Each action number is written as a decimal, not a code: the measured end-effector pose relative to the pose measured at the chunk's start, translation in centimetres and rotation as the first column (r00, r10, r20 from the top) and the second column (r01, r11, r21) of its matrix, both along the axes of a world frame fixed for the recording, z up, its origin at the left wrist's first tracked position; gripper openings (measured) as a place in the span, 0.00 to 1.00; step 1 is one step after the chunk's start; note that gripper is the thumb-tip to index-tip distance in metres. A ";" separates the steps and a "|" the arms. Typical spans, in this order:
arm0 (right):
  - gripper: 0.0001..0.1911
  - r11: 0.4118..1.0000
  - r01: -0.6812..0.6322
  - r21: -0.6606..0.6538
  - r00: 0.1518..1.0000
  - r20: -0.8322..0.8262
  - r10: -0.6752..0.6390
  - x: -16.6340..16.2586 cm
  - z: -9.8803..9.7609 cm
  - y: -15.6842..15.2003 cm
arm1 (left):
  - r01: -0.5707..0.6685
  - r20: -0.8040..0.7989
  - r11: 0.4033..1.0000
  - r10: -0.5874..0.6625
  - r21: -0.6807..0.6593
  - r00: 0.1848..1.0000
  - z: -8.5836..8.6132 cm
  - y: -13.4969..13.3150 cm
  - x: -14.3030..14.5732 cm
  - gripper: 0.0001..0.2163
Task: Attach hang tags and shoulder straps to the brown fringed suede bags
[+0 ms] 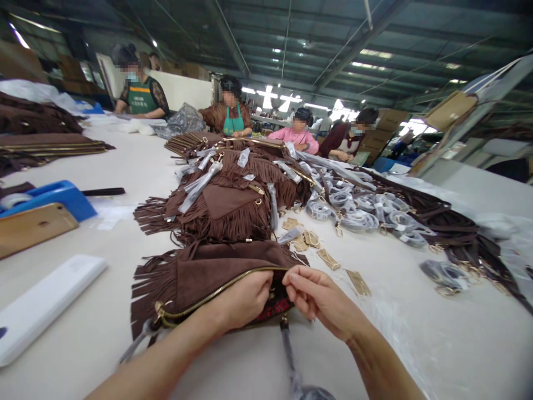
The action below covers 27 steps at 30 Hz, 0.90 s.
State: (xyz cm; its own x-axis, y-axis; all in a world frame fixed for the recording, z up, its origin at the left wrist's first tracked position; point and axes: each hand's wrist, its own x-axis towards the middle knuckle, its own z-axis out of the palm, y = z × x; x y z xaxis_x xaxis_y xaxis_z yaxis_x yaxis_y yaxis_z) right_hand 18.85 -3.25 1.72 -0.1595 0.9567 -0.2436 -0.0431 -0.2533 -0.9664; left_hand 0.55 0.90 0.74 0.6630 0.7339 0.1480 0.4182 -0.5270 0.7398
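Note:
A brown suede fringed handbag (225,264) lies on the table in front of me, its brass zipper undone and its mouth gaping toward me. My left hand (250,297) reaches into the mouth with fingers curled together; what they grip is hidden. At the bag's right end, my right hand (312,291) is closed, thumb and forefinger pinching the edge by the zipper. Red print shows on the dark inside between my hands. A wrapped strap (289,350) hangs from a clip at the bag's near side.
Behind the bag is a pile of fringed bags (233,205). Wrapped coiled straps (362,214) and tan tags (328,258) lie to the right. A blue tape dispenser (69,197), gold phone (37,228) and white object (50,305) are left. Several co-workers sit beyond.

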 end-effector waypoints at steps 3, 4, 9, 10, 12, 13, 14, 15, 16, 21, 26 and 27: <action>0.16 0.996 0.017 -0.085 0.975 -0.217 -0.035 0.2 0.0 0.2 | -0.005 0.102 1.000 0.007 -0.018 0.995 0.9 -0.6 -0.2 0.10; 0.14 0.995 0.016 -0.099 0.965 -0.258 -0.042 0.3 -0.1 0.3 | -0.016 0.140 0.999 0.023 -0.049 0.990 1.0 -0.6 -0.1 0.09; 0.12 0.996 -0.047 -0.079 0.951 -0.309 0.020 0.4 -0.3 0.5 | -0.025 0.236 0.961 0.093 -0.275 0.967 0.5 -0.5 0.0 0.10; 0.13 0.997 -0.057 -0.053 0.953 -0.301 0.039 0.4 -0.3 0.4 | -0.025 0.247 0.957 0.100 -0.289 0.964 0.2 -0.4 0.0 0.10; 0.15 0.999 -0.053 -0.011 0.960 -0.277 0.048 0.2 -0.5 0.4 | -0.011 0.285 0.943 0.112 -0.334 0.952 -0.5 -0.2 0.2 0.09; 0.16 0.999 -0.037 0.001 0.965 -0.261 0.036 0.2 -0.7 0.5 | 0.004 0.314 0.928 0.123 -0.373 0.941 -0.8 -0.2 0.3 0.09; 0.17 1.000 -0.014 0.006 0.969 -0.245 0.015 0.1 -0.8 0.5 | 0.022 0.348 0.908 0.138 -0.419 0.927 -1.1 -0.1 0.4 0.08; 0.17 1.000 0.012 0.007 0.974 -0.228 -0.010 0.1 -0.9 0.5 | 0.040 0.382 0.885 0.159 -0.463 0.910 -1.4 0.0 0.5 0.07; 0.17 0.999 0.036 0.007 0.977 -0.212 -0.034 0.0 -1.0 0.6 | 0.056 0.414 0.862 0.183 -0.504 0.892 -1.5 0.1 0.6 0.07; 0.19 0.996 0.090 -0.002 0.973 -0.213 -0.088 -0.1 -0.9 0.7 | 0.152 0.438 0.708 0.242 -0.690 0.866 -1.4 0.0 1.0 0.15; 0.21 0.996 0.089 0.007 0.975 -0.206 -0.086 -0.5 -0.9 0.6 | 0.263 0.433 0.539 0.216 -0.800 0.875 -2.5 -0.4 1.6 0.24; 0.21 0.996 0.087 0.014 0.977 -0.195 -0.082 -0.6 -1.0 0.6 | 0.270 0.437 0.525 0.224 -0.807 0.871 -2.8 -0.5 1.8 0.25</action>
State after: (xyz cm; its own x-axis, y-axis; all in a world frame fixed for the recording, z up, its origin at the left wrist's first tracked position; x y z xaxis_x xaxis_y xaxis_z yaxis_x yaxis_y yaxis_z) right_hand 18.24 -2.67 0.74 -0.1201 0.9735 -0.1947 -0.2509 -0.2195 -0.9428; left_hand 2.36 0.41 -2.05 0.7150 0.6553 -0.2437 -0.0816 0.4244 0.9018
